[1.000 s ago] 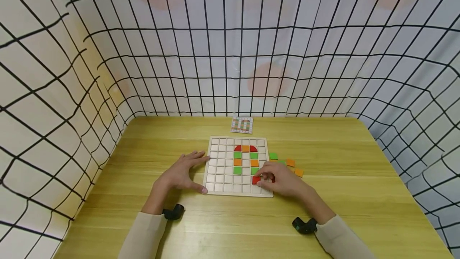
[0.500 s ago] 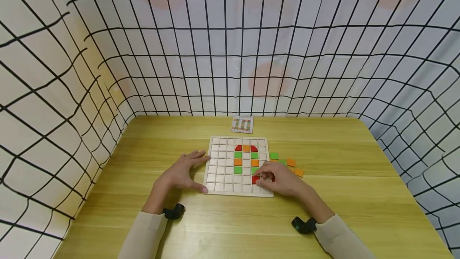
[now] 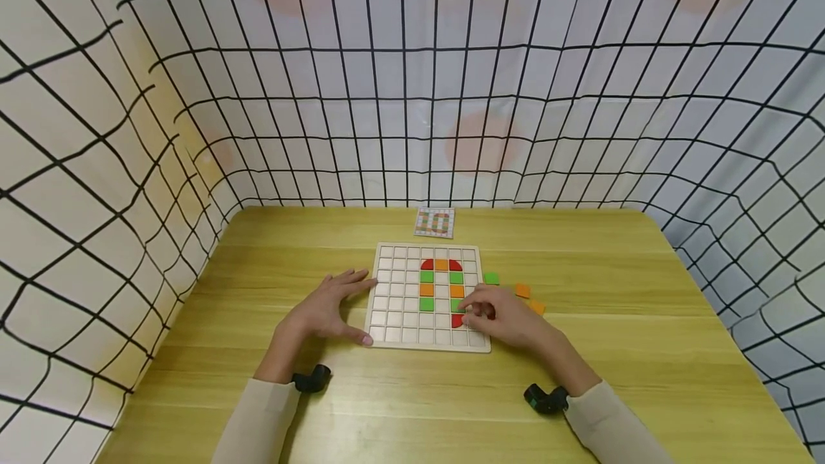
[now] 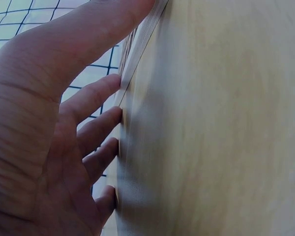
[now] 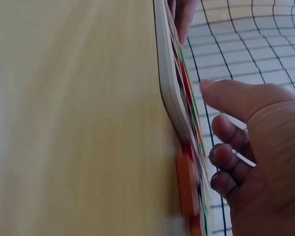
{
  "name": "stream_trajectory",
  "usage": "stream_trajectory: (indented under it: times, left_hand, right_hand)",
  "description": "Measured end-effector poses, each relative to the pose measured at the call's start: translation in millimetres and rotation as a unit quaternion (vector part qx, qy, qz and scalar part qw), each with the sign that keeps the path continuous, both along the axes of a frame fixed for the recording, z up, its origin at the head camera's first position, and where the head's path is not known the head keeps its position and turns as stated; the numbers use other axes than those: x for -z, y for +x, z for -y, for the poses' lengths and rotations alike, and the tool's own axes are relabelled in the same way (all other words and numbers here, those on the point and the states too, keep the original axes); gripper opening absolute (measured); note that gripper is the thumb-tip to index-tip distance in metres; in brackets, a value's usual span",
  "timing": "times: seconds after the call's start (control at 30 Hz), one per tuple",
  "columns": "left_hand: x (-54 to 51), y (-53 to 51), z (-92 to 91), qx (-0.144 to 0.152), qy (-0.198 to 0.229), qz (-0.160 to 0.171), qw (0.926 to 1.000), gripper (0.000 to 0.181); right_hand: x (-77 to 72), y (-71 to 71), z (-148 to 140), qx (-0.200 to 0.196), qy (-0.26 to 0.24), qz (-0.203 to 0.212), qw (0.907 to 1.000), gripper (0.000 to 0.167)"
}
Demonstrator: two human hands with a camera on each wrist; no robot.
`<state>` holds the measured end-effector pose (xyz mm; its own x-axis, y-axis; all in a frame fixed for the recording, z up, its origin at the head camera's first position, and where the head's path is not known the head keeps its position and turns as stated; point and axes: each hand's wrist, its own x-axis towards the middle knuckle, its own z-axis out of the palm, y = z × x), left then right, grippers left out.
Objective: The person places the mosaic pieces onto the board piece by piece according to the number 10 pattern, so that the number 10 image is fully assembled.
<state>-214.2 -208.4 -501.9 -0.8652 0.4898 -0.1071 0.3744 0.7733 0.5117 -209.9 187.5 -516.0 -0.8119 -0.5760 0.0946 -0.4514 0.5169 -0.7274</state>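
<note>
A pale wooden grid board (image 3: 394, 321) lies on the table with red, orange and green tiles in some of its squares. At its left edge my left hand (image 3: 320, 308) rests with thumb and fingers spread, touching the rim. My right hand (image 3: 505, 315) hovers over the board's right side, its fingers loosely bent. The right wrist view shows a gap between thumb and fingers (image 5: 225, 157), with nothing held there. Just left of that hand, a red rounded-corner tile (image 3: 457, 321) sits in a square below a green tile (image 3: 456, 304), partly covered by my fingertips.
Loose tiles lie right of the board, among them a green tile (image 3: 491, 278) and an orange tile (image 3: 522, 290); my right hand hides part of that area. A patterned card (image 3: 435, 223) lies behind the board. Grid-lined cloth (image 3: 412, 120) surrounds the table.
My right hand has let go of the red tile and lifted slightly, drawing a little to the right. More of the tile's rounded corner shows now. My left hand has stayed in place.
</note>
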Motion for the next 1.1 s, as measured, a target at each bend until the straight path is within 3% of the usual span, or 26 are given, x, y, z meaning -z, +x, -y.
stream_trajectory:
  times: [0.2,0.67,1.1]
  left_hand:
    - [-0.2,0.0,0.9,0.005,0.004,-0.003,1.0,0.114]
    - [0.0,-0.7,0.5,0.007,0.01,-0.005,0.9999,0.114]
    - [1.0,-1.4,1.5,0.005,0.003,-0.002,1.0,0.113]
  right_hand:
    - [-4.4,-3.5,-15,0.057,0.013,-0.011,0.9982,0.016]
    - [-2.5,-13.4,-53,0.119,0.037,-0.032,0.9917,0.018]
    - [3.6,-24.6,-74,0.132,0.081,-0.052,0.9865,0.02]
